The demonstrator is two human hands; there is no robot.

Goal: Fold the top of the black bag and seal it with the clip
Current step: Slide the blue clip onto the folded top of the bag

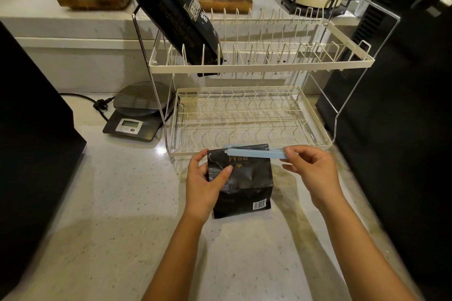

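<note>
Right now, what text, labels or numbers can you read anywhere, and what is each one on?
Small black bag, under the clip: gold letters, upside down, unreadable.
Same bag, lower corner: barcode sticker, digits too small.
Tall black bag in the dish rack: white script and block print, too blurred.
Kitchen scale: display blank or unreadable.

A two-tier wire dish rack (247, 66) stands on the speckled counter (110, 203). A tall black pouch (171, 12) leans in its upper tier. A digital kitchen scale (139, 110) sits just left of it.
</note>
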